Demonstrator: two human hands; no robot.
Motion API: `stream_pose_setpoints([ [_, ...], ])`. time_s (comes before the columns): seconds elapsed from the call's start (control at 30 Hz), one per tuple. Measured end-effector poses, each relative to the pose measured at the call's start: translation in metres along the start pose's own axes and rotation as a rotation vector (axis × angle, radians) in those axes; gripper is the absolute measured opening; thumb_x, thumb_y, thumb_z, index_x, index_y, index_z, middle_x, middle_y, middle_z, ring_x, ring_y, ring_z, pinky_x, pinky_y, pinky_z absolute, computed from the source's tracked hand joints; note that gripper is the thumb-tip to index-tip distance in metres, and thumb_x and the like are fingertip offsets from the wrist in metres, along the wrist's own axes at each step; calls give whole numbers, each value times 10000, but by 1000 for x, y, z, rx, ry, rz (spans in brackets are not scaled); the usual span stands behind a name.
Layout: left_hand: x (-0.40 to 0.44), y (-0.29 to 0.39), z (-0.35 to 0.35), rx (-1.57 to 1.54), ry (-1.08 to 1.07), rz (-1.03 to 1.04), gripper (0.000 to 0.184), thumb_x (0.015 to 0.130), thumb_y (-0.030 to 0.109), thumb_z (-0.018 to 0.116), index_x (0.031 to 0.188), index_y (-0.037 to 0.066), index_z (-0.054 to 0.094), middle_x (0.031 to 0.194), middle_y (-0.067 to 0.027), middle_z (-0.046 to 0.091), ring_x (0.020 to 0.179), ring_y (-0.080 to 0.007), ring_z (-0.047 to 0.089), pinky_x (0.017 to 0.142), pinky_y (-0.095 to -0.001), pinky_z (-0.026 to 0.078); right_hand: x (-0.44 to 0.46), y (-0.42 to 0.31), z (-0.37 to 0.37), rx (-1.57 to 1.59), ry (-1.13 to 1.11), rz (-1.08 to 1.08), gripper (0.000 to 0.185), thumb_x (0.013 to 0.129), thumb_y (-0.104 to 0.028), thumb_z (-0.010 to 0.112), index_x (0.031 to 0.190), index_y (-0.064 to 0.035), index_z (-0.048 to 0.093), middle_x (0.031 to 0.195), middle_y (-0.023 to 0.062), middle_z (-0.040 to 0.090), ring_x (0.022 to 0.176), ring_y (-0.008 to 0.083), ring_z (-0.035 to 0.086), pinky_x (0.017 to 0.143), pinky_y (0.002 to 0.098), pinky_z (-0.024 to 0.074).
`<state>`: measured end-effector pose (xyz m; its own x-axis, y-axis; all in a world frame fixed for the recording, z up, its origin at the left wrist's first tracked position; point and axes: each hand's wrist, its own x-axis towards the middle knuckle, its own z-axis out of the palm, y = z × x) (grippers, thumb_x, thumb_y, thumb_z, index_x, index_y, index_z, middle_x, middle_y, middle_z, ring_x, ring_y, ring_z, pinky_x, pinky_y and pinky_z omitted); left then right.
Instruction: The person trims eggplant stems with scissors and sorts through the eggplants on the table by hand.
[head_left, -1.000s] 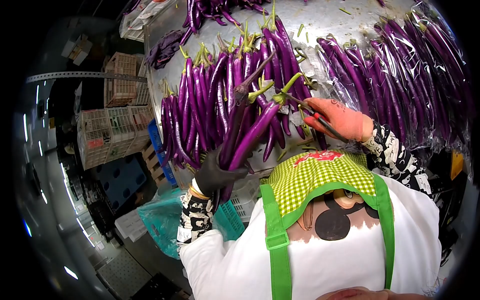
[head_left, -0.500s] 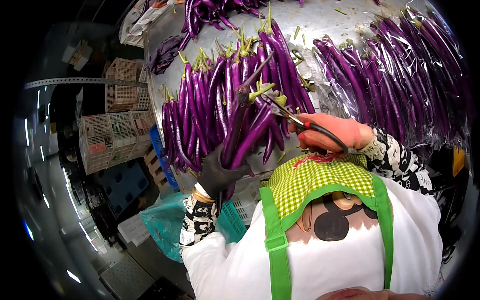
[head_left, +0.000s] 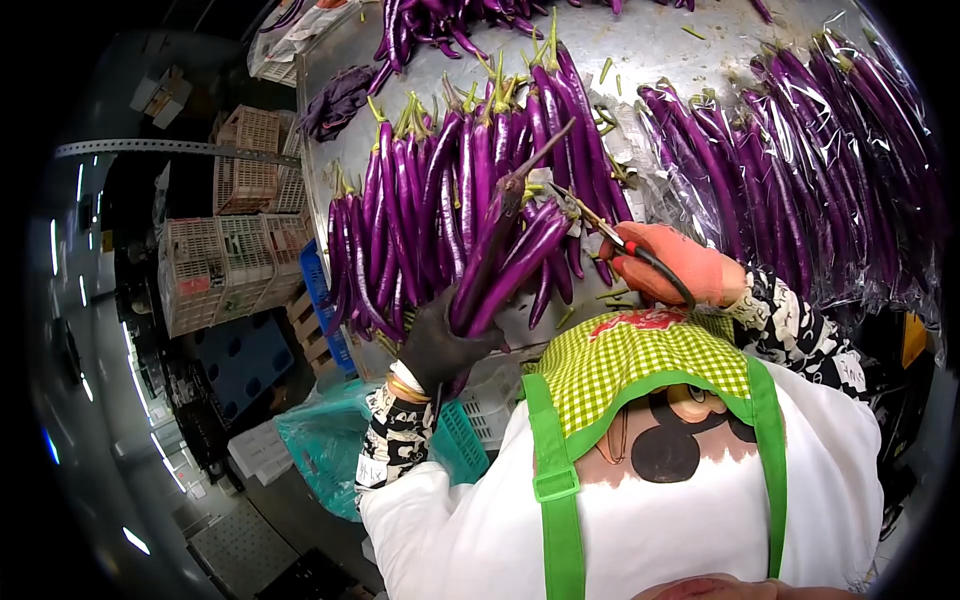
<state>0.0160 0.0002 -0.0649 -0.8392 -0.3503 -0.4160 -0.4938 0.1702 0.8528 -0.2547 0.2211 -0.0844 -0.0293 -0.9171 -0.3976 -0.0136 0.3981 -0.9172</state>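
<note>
My left hand [head_left: 445, 345], in a dark glove, is closed around a few long purple eggplants [head_left: 510, 270], held tilted with their stem ends up and to the right. One of them has a long brownish stem. In my right hand [head_left: 675, 265], gloved in orange-pink, is a pair of scissors [head_left: 640, 252] with red and black handles. The blades point up-left and reach the stem ends of the held eggplants; whether they are open there is hard to see. Behind the held ones, a row of loose eggplants [head_left: 445, 190] lies side by side on the metal table [head_left: 680, 50].
Eggplants in clear plastic bags [head_left: 790, 170] lie on the right. More loose eggplants [head_left: 430, 25] and a dark cloth [head_left: 338, 103] are at the back left. Cut stem pieces [head_left: 612, 298] are scattered about. Plastic crates [head_left: 235, 270] and a teal bag [head_left: 315, 440] stand below on the left.
The scissor blades and my right hand have shifted slightly downward at the stem ends. A green stem that stuck out from a held eggplant is gone, and stem pieces lie beneath.
</note>
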Motion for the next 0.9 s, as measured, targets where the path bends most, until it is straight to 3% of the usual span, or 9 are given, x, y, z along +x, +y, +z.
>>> stream_pose_setpoints([
  [0.2,3,3,3,74,-32,-26,762,737,112,822,1421,13,502,1112,-140,720,955,-162,692,894,-340,556,5,0,-15,-59,-93,-125,496,995,-309,607,1372,-21,460,924,3,569,787,80,465,704,252,423],
  [0.33,2,-5,5,77,-30,-40,793,735,135,820,1445,24,484,1117,-153,719,976,-183,696,906,-354,551,11,-7,-18,-72,-79,-168,429,1014,-290,588,1327,-13,492,913,15,581,797,74,479,715,257,435],
  [0.47,3,6,4,191,-18,11,780,749,137,804,1449,24,479,1144,-167,712,1011,-205,699,921,-355,545,6,-5,-13,-154,125,-116,338,1021,-246,565,1248,5,562,912,48,623,800,83,530,705,292,467],
  [0.6,7,12,3,179,41,104,775,754,142,813,1443,17,481,1153,-163,711,1012,-209,702,924,-352,545,11,6,-24,-601,549,28,315,983,-196,615,1248,-30,574,877,172,671,733,265,643,677,340,495],
  [0.63,8,14,2,184,64,126,775,755,146,822,1440,15,483,1153,-159,711,1009,-207,703,923,-352,546,15,26,-30,-713,632,48,424,949,-244,639,1286,-11,529,974,212,665,849,363,659,750,394,516],
  [0.73,12,27,-5,62,91,40,764,756,156,853,1418,12,500,1139,-141,715,997,-196,704,911,-344,553,15,52,-36,-1030,684,228,572,926,-323,636,1350,15,456,1081,219,638,971,369,650,847,439,512],
  [0.77,13,46,-8,131,100,78,705,764,152,865,1368,4,531,1127,-128,714,981,-195,705,894,-337,564,14,52,-39,-1022,575,312,671,906,-362,625,1396,34,396,1161,231,607,1047,374,628,916,446,497],
  [0.87,25,43,-17,-58,189,4,632,774,113,848,1304,-48,543,1111,-136,712,973,-209,705,896,-340,570,18,42,-41,-1141,307,411,635,895,-356,640,1373,21,457,1144,212,619,1022,360,641,890,430,499],
  [0.9,27,50,-18,-145,210,46,467,859,81,750,1243,-96,552,1144,-158,706,998,-249,704,932,-372,563,18,32,-38,-1182,339,425,627,893,-370,647,1359,15,478,1157,209,620,1015,354,640,883,433,498],
])
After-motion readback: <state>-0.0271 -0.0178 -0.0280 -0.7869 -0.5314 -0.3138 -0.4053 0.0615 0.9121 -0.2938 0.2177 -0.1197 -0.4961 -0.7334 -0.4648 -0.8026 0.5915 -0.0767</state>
